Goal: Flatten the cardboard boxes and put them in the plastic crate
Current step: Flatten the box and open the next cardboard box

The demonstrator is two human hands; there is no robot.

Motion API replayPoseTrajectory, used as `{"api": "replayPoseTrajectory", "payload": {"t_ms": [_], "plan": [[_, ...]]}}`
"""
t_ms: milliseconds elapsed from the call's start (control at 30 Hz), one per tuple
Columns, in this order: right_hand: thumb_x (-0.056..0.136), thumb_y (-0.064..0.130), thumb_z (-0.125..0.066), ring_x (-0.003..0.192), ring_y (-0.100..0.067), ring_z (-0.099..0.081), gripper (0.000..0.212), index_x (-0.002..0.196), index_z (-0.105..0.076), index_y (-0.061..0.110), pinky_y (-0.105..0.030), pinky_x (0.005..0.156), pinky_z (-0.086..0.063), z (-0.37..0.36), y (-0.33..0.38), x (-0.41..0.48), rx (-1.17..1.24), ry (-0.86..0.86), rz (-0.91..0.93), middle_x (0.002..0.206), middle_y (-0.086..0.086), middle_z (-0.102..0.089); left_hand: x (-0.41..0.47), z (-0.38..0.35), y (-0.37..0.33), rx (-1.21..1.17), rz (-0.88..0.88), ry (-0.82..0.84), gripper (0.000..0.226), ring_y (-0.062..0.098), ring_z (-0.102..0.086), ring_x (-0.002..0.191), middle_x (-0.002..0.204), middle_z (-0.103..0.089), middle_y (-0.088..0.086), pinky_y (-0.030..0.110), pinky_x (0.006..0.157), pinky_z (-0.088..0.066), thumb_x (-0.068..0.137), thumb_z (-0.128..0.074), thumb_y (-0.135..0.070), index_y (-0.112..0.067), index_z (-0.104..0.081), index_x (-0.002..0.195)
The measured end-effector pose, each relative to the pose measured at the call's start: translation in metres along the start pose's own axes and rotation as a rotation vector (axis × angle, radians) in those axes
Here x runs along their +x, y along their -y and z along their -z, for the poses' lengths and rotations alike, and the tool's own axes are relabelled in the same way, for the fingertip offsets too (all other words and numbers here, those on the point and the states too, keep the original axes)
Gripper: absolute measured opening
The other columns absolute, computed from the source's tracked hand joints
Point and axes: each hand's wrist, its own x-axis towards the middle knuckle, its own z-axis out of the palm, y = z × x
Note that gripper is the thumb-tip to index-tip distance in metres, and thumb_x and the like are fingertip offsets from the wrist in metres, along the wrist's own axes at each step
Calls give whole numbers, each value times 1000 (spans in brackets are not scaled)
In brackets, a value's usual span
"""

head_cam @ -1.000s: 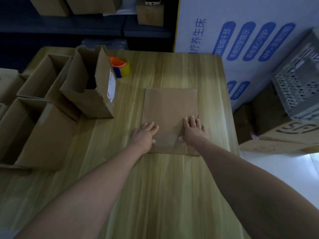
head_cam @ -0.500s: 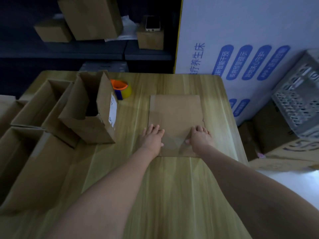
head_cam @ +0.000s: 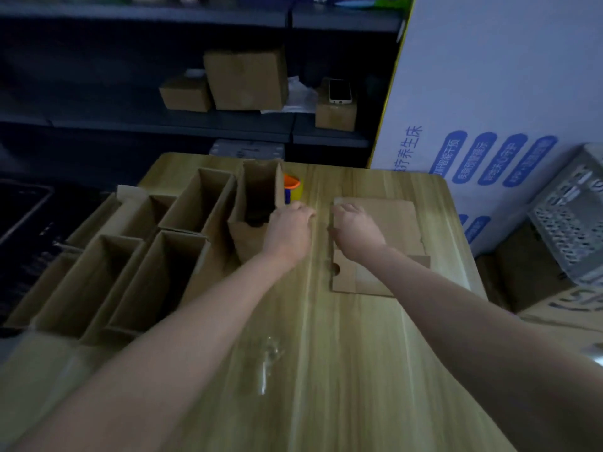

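A flattened brown cardboard box (head_cam: 388, 236) lies on the right half of the wooden table (head_cam: 326, 370). My right hand (head_cam: 357, 234) sits over its left edge with curled fingers and the thumb at the edge, gripping it. My left hand (head_cam: 288, 231) is off the flat piece, fingers curled, against the right wall of an upright open box (head_cam: 257, 197). Whether it holds that box is unclear. The grey plastic crate (head_cam: 574, 220) stands tilted off the table's right side.
Several more open boxes (head_cam: 137, 265) crowd the table's left side. An orange, yellow and blue tape roll (head_cam: 293, 190) stands behind the upright box. A large white printed carton (head_cam: 489, 86) rises at the back right. Dark shelves (head_cam: 146, 125) with boxes stand behind.
The view has tilted up. My left hand left the flat cardboard and moved left to the upright box. My right hand slid to the cardboard's left edge and its fingers curled.
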Motion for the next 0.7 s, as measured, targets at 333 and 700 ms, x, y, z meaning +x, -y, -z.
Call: {"api": "replayPoseTrajectory", "payload": {"t_ms": [333, 700], "plan": [[88, 19, -59, 121, -29, -46, 39, 126, -55, 9, -40, 99, -41, -2, 180, -11, 70, 45, 396, 123, -13, -57, -82, 123, 105, 11, 193, -185, 25, 18, -57, 104, 115, -61, 5, 28, 90, -42, 93, -50, -11, -15, -64, 113], [80, 63, -59, 92, -21, -52, 56, 119, -59, 22, -28, 74, -35, -64, 282, -44, -254, 574, 543, 101, 0, -61, -169, 147, 168, -73, 375, -147, 22, 17, -57, 103, 116, -62, 5, 21, 82, -39, 93, -52, -11, -15, -66, 109]]}}
